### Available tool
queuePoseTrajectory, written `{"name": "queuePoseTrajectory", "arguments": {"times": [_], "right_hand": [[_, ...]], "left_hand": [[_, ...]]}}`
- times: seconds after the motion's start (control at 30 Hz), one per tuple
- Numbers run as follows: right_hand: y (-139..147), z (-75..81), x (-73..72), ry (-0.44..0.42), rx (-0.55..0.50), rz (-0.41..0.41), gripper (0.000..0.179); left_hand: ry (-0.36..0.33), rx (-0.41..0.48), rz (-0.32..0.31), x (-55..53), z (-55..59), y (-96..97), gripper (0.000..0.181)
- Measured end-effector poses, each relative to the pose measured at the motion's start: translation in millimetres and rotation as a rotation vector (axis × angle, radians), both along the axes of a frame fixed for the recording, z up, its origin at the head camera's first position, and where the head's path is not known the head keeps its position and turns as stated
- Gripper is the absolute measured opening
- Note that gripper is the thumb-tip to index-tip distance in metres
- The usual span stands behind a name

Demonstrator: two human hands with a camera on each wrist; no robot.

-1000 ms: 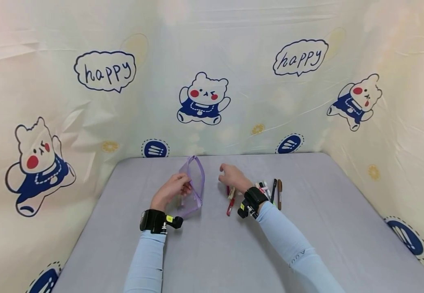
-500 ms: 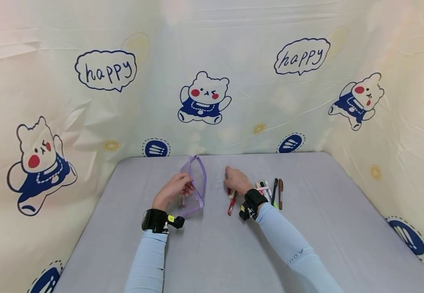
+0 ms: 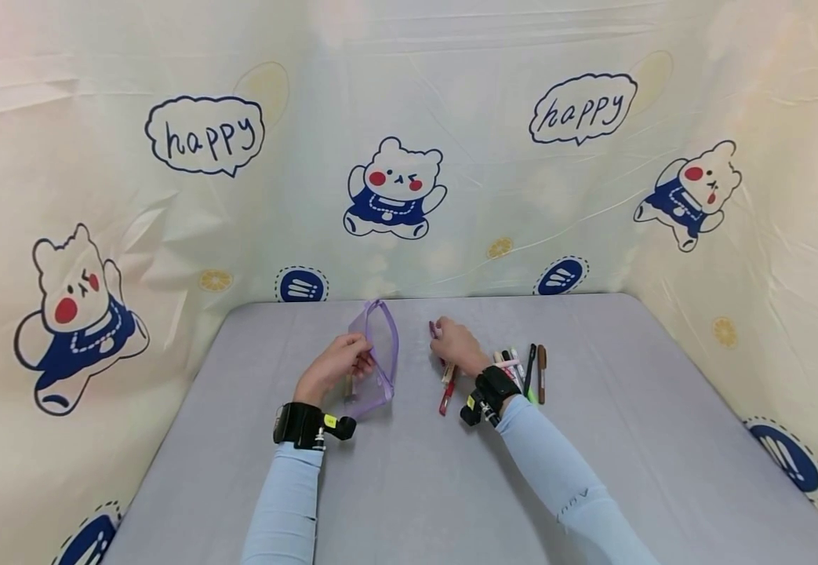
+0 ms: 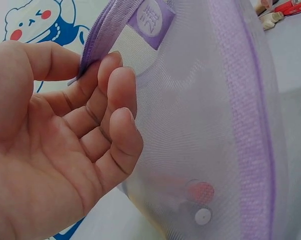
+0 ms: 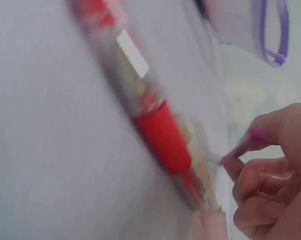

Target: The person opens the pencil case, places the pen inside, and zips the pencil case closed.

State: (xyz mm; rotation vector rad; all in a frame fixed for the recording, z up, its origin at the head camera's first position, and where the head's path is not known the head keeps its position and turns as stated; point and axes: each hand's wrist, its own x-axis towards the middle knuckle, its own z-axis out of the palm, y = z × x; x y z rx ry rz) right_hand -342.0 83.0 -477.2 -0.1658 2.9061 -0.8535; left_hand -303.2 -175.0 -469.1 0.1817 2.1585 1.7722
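My left hand [image 3: 338, 362] pinches the zipped edge of a purple mesh pouch [image 4: 185, 125] between thumb and fingers, and the pouch stands with its mouth spread toward the right. Through the mesh, a red round end [image 4: 201, 192] and a white round end [image 4: 203, 216] show inside. To the right, my right hand [image 3: 456, 345] pinches a slim purple pen [image 5: 251, 139], blurred in the right wrist view and mostly covered by the fingers. Below that hand lie a red pen [image 3: 446, 400] with a clear barrel and a cream-coloured pen [image 5: 198, 160].
Right of the right wrist lies a loose group of pens, among them a black pen [image 3: 529, 369], a brown pen [image 3: 541, 375] and a green one [image 3: 532, 397]. They rest on a grey table [image 3: 409, 486] backed by a printed cloth wall [image 3: 479, 259].
The right hand dipped to the pens, its fingers closed, and it has now come up slightly with a purple pen. The left hand and pouch have stayed almost still.
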Motion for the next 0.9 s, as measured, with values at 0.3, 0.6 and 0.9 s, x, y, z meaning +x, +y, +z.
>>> {"name": "queuePoseTrajectory", "arguments": {"times": [0.3,0.6,0.9], "right_hand": [[-8,-4.3,-3.0,-0.015,-0.385,-0.111,0.025],[-20,12.4,5.1,0.028,-0.539,-0.079,0.021],[-42,21.5,15.4,0.066,-0.578,-0.019,0.019]], "left_hand": [[0.012,0.008,-0.009,-1.7,-2.0,-1.3,0.024],[0.004,0.017,-0.015,-2.2,-2.5,-1.6,0.023],[0.001,0.024,-0.006,-1.9,-2.2,-0.6,0.024]]}}
